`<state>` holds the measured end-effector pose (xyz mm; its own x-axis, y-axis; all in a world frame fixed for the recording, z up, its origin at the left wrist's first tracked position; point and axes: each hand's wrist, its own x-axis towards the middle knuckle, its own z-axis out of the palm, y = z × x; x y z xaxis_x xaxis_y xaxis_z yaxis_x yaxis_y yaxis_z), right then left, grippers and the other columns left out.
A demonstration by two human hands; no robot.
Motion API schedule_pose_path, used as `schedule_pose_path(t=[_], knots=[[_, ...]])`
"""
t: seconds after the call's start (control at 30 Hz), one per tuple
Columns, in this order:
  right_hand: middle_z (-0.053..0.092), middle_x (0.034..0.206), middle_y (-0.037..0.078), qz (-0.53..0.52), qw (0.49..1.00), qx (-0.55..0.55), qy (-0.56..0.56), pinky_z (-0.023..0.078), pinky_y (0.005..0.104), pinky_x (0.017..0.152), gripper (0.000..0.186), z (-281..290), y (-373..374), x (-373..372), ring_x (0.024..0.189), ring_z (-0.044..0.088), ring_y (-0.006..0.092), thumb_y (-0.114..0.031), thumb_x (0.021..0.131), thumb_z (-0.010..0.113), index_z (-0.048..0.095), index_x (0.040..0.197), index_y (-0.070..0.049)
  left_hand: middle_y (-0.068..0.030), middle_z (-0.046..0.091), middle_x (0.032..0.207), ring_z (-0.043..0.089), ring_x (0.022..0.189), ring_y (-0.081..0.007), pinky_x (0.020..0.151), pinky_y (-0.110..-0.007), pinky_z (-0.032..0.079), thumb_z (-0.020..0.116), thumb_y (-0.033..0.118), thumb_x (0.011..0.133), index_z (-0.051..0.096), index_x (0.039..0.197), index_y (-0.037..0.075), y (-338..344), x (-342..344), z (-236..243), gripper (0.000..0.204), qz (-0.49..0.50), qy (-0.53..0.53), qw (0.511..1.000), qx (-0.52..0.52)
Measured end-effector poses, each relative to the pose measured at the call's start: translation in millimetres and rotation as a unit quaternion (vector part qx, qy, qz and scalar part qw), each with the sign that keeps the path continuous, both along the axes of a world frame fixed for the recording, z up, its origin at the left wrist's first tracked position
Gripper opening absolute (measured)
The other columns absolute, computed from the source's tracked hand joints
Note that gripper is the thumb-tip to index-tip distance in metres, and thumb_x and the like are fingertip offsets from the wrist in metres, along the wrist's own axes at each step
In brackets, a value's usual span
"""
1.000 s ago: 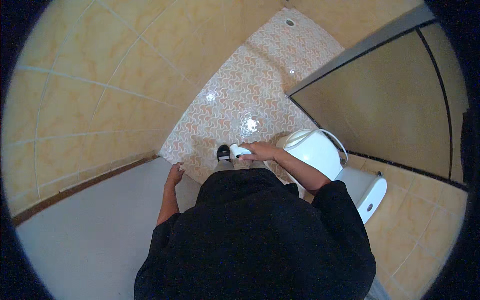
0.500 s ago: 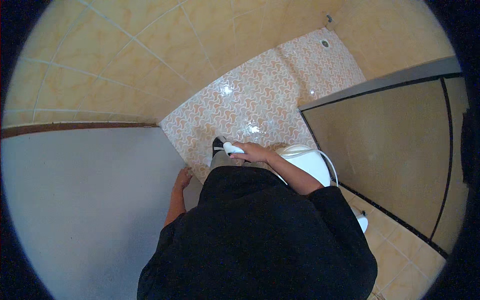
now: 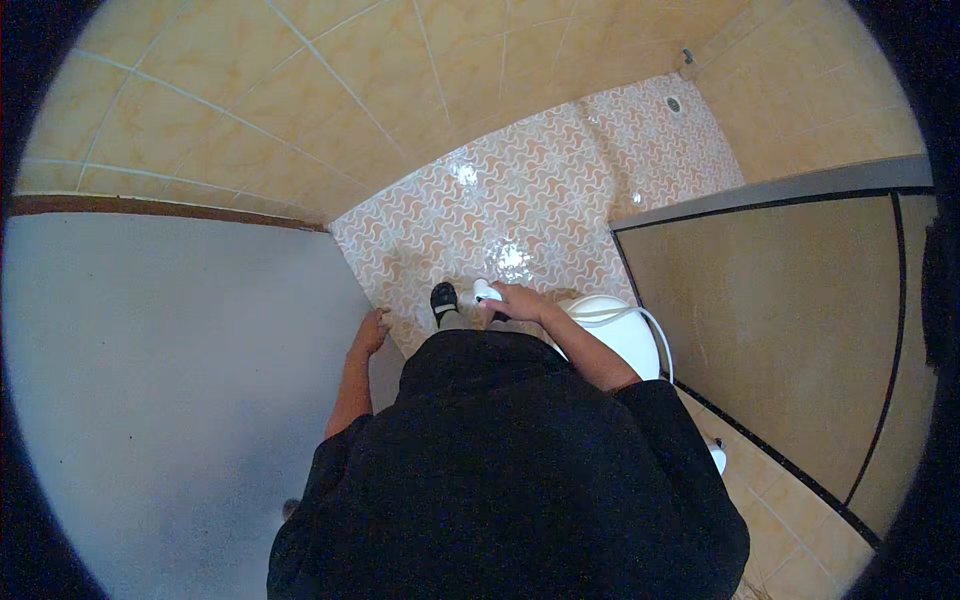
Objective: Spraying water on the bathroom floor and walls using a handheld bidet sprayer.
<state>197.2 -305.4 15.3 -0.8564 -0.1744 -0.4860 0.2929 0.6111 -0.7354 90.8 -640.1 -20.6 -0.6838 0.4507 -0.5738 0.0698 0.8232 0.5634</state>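
My right hand (image 3: pixel 522 303) is closed around a white handheld sprayer (image 3: pixel 485 291), held low in front of my body with its head over the wet floor. Beside the grey door (image 3: pixel 180 350) on the left, my left hand (image 3: pixel 371 332) is at the door's edge with its fingers somewhat apart. Whether it presses on the door or only hovers there is hard to make out. A white hose (image 3: pixel 657 335) curves over the white toilet (image 3: pixel 622 340), to the right of my right forearm. My black shirt hides part of the toilet.
Patterned pink and white floor tiles (image 3: pixel 540 190) shine with water ahead. A round drain (image 3: pixel 673 104) lies at the far right. Yellow tiled walls (image 3: pixel 350 80) bound the far side. On the right stands a brown partition (image 3: pixel 770 310) with black trim. My dark shoe (image 3: pixel 443 300) is on the floor.
The sprayer has shifted slightly right and its head now tips more toward the far wall. My dark shoe shows more fully. The view has shifted slightly; my left hand stays by the door edge.
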Motion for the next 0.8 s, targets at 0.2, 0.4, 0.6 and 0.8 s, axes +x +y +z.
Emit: schedule_pose_path(t=[0.2,0.4,0.6,0.8], knots=[[0.051,0.093,0.025,-0.057,0.997,0.041,-0.036,0.039,0.0385,0.075,0.066,-10.2,9.6,3.2,0.086,0.051,0.0351,-0.055,0.072,0.042,0.042,0.107,0.001,-0.0180,0.045,0.104,0.041,0.099,-0.0312,0.087,-0.036,0.031,0.054,0.018,0.072,0.044,0.106,0.007,-9.3,2.4,-2.2,0.037,-0.063,-0.003,0.996,-0.055],[0.052,0.096,0.022,-0.089,0.991,0.077,-0.071,0.039,0.0407,0.077,0.062,-23.1,24.1,12.4,0.089,0.050,0.0351,-0.053,0.072,0.041,0.041,0.108,-0.002,-0.0182,0.042,0.110,0.037,0.105,-0.0308,0.090,-0.035,0.029,0.054,0.017,0.071,0.044,0.108,0.007,-23.7,1.3,-12.4,0.039,-0.049,-0.043,0.997,-0.041],[0.052,0.091,0.024,-0.142,0.982,0.094,-0.085,0.039,0.0405,0.074,0.065,-21.1,40.6,23.7,0.087,0.050,0.0360,-0.055,0.072,0.041,0.043,0.104,0.002,-0.0179,0.044,0.106,0.039,0.103,-0.0304,0.089,-0.036,0.031,0.056,0.014,0.070,0.043,0.107,0.009,-8.3,-5.4,-7.8,0.039,-0.066,0.002,0.997,-0.050],[0.052,0.091,0.025,-0.159,0.978,0.111,-0.078,0.038,0.0418,0.075,0.068,-9.7,52.6,31.5,0.087,0.050,0.0365,-0.056,0.072,0.040,0.041,0.105,0.003,-0.0175,0.048,0.091,0.046,0.088,-0.0302,0.076,-0.037,0.038,0.054,0.013,0.071,0.043,0.104,0.009,4.5,-7.3,-11.9,0.036,-0.068,0.015,0.998,0.009]])
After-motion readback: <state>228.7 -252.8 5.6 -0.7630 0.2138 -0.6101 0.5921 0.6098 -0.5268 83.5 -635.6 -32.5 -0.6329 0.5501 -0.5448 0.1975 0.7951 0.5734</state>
